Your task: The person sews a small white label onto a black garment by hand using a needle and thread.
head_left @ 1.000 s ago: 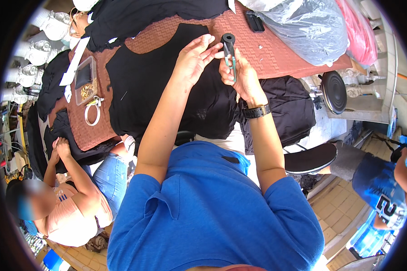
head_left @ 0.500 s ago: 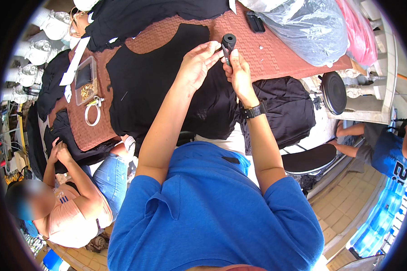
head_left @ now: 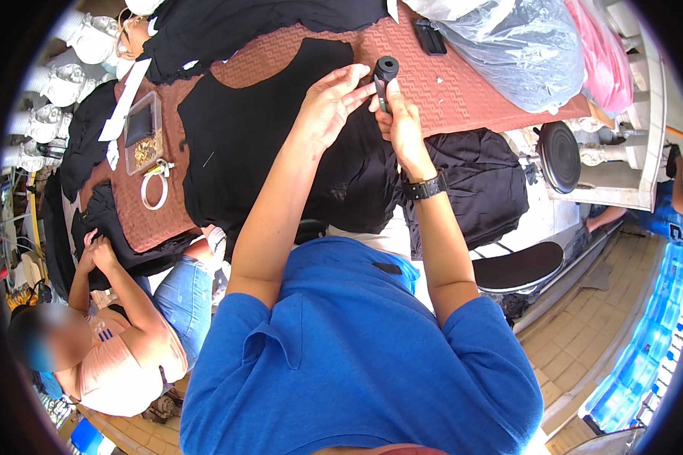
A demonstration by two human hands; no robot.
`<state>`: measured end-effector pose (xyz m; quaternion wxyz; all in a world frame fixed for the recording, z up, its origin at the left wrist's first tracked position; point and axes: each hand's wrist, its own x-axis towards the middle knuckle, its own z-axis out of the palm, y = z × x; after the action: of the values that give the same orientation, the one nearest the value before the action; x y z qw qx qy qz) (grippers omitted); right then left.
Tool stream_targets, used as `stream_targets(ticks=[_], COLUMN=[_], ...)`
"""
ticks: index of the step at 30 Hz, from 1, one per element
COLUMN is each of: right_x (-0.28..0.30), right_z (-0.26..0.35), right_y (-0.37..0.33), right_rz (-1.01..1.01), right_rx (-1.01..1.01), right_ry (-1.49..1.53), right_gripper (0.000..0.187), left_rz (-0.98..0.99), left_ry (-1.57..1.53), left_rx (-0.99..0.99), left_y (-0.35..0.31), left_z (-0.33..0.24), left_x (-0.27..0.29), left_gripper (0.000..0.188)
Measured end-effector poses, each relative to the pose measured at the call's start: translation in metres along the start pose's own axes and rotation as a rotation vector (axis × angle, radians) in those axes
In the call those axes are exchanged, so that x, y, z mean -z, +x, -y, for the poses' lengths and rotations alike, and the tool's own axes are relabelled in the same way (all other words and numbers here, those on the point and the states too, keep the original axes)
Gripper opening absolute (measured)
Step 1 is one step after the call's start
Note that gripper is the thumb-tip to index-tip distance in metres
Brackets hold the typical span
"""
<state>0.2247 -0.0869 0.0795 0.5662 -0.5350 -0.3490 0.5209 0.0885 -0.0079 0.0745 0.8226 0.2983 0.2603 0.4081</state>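
Note:
My right hand [head_left: 404, 125] is wrapped round a black spool-like cylinder [head_left: 386, 68] with a round hole in its top. A narrow dark piece with a greenish tint [head_left: 382, 97] shows along the cylinder, under my fingers. On the cylinder's left side, my left hand [head_left: 328, 106] has its thumb and fingertip pinched together, its other fingertips reaching toward the cylinder; anything in the pinch is too small to make out. Beneath both hands a black garment piece [head_left: 258, 136] lies spread over the brown textured tablecloth [head_left: 432, 91].
A clear box [head_left: 146, 144] with gold-coloured bits and a white ring [head_left: 155, 189] lie left. Clear [head_left: 508, 61] and pink [head_left: 603, 53] plastic bags stand far right, near a black tray [head_left: 430, 36]. Another person [head_left: 129, 341] sits at left. Dark cloth [head_left: 478, 182] hangs nearby.
Both hands stay almost in place, with the cylinder shifted very slightly. At the far right, another person in blue has moved farther away, toward the picture's rim.

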Motion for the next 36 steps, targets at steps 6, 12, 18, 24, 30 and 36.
stream_targets(ticks=[6,12,18,24,30,36], right_x=[-0.001,-0.009,-0.015,-0.017,-0.002,0.0], right_z=[0.005,0.004,0.006,0.012,0.003,0.011], right_y=[-0.006,-0.014,-0.01,-0.013,-0.012,-0.017], right_rz=[0.087,0.143,0.091,0.1,0.172,0.19], right_rx=[-0.106,-0.129,-0.17,-0.118,-0.125,-0.131], right_ry=[0.189,0.306,0.26,0.265,0.383,0.402], right_gripper=[0.04,0.036,0.037,0.037,0.036,0.04], left_rz=[0.011,0.112,0.165,0.084,0.102,0.113], left_ry=[-0.067,-0.273,-0.289,-0.269,-0.298,-0.305], left_rx=[-0.037,-0.029,-0.006,-0.035,-0.034,-0.003], left_y=[0.001,0.004,0.001,0.0,0.0,0.0], left_z=[-0.003,0.0,-0.004,-0.006,-0.005,-0.006], left_x=[0.0,0.01,0.007,0.003,0.005,0.003], left_gripper=[0.027,0.027,0.028,0.026,0.026,0.016])
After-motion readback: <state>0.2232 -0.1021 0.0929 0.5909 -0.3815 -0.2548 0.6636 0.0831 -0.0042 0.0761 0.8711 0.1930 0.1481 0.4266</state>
